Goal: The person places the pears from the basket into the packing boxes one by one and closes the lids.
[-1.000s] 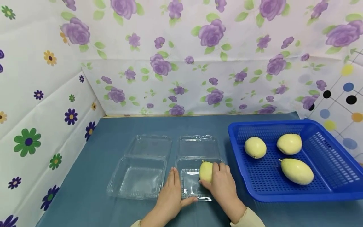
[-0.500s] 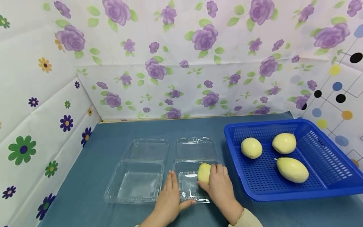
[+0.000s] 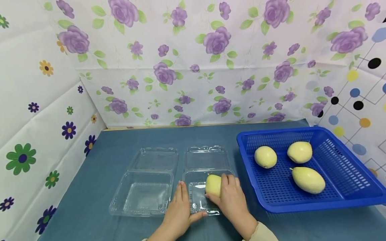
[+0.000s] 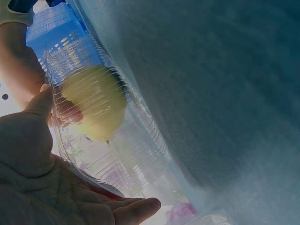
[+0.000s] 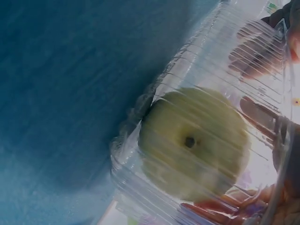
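A pale yellow pear [image 3: 213, 185] sits within the base of the right clear clamshell box [image 3: 197, 197], and my right hand [image 3: 233, 198] holds it, thumb on the near side and fingers over its right side. Through the plastic, the pear's dark-centred end [image 5: 190, 142] shows in the right wrist view. My left hand [image 3: 178, 209] rests at that box's front left corner, fingers straight along the left side and thumb along the front rim. To its left, a second clear clamshell box [image 3: 147, 197] lies opened flat with nothing inside.
At the right stands a blue plastic basket [image 3: 289, 207] with three more pears, one of them a stemmed pear [image 3: 308, 180]. Both box lids lie folded back toward the floral wall cloth [image 3: 193, 97]. A blue-grey cover [image 3: 87, 201] spreads over the table.
My right hand has shifted slightly left with the pear inside the box. The left hand keeps its place at the box edge. The head view has tilted and turned a little.
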A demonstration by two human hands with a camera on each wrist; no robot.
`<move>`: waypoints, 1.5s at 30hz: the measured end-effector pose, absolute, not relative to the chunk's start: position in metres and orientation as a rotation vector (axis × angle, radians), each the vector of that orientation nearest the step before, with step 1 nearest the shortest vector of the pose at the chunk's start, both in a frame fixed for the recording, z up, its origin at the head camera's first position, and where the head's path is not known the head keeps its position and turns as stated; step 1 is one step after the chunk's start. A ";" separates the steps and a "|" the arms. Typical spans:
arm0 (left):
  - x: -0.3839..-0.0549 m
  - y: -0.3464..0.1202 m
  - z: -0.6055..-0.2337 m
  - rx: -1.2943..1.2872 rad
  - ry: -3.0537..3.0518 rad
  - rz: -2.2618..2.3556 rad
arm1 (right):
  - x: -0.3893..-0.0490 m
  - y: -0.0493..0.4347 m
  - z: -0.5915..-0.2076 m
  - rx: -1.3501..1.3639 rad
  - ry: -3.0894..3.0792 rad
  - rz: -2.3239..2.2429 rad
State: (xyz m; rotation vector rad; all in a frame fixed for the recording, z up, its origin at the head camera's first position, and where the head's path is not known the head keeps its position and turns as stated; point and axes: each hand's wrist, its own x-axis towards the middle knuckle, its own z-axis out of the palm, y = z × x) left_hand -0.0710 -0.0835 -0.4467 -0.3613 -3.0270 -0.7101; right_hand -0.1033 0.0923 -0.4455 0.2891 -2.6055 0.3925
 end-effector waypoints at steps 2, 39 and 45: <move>-0.071 -0.083 -0.447 -0.358 -3.027 -0.715 | -0.102 0.093 -0.445 0.293 -2.614 0.402; -0.070 -0.084 -0.448 -0.353 -3.004 -0.752 | -0.090 0.122 -0.385 0.331 -2.632 0.457; -0.072 -0.083 -0.446 -0.361 -3.018 -0.748 | -0.091 0.130 -0.379 0.257 -2.640 0.496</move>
